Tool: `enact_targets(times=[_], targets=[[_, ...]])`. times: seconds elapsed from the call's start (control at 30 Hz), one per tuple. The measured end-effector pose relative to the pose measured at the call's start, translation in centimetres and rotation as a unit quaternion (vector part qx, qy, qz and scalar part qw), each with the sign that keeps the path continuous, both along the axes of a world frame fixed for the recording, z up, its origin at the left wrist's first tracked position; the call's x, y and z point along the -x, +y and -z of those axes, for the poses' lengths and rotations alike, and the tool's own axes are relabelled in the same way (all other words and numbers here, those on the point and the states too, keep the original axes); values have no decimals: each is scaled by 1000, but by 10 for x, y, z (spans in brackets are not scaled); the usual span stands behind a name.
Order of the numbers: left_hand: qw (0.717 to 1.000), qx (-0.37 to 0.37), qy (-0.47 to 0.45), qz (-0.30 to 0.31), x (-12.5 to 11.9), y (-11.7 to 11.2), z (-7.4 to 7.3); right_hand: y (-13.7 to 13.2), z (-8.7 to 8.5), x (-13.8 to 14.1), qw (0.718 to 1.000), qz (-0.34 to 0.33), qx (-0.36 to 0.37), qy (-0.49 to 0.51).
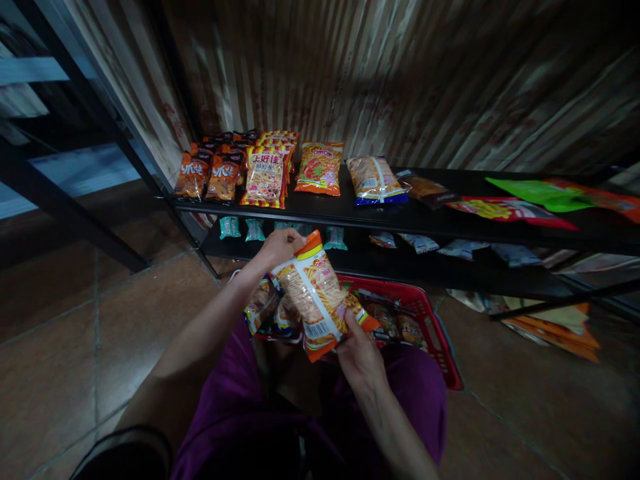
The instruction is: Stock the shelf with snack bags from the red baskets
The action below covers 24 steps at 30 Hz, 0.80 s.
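Observation:
Between my hands is an orange-ended snack bag [315, 293], its back with a white seam strip and barcode turned up. My left hand [281, 245] pinches its upper left end. At the lower right, my right hand [361, 347] is closed around the other end, where a second orange-edged bag partly shows behind the first. Below them stands a red shopping basket [434, 320] holding several snack packs, partly hidden by my hands and the bag. A similar orange snack bag [319, 170] leans on the shelf ahead, facing front.
The black shelf [320, 208] carries orange-black snack packs [220, 175], red-yellow snack bags [267, 177], a blue-ended bag [376, 180] and flat colourful bags [515, 210]. Small green packs [230, 227] sit one level down. Orange packaging [555, 330] lies on the floor at right.

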<state>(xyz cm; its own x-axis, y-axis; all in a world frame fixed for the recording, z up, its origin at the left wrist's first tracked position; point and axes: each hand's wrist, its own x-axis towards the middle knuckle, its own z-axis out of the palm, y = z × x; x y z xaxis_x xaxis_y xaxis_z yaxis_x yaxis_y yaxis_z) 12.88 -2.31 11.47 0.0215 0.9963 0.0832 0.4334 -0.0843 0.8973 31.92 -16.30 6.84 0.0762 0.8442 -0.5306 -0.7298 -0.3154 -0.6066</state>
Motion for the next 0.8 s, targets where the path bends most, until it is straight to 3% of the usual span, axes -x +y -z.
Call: enact_targets(times=[0.07,0.17,0.23,0.33,0.47,0.57,0.67,0.8], targets=[[1000,-7,-26,-9,6,0,0,2,1,-3,999,-11,31,22],[986,-14,-119,-114,11,-13,5,5,1,-8,996,-29,66,52],[967,31,-196,-158,7,-31,11,8,1,-9,995,-35,73,66],[936,142,-309,-91,-10,-63,21,14,2,-6,994,-53,70,70],[863,240,-444,-21,-40,-92,30,19,3,2,994,-51,79,57],[835,251,-488,-47,-55,-97,34,18,0,5,993,-50,93,47],[810,232,-525,-117,-62,-93,35,12,-4,6,994,-56,84,38],[795,196,-553,-156,-65,-89,33,3,-5,8,996,-58,67,18]])
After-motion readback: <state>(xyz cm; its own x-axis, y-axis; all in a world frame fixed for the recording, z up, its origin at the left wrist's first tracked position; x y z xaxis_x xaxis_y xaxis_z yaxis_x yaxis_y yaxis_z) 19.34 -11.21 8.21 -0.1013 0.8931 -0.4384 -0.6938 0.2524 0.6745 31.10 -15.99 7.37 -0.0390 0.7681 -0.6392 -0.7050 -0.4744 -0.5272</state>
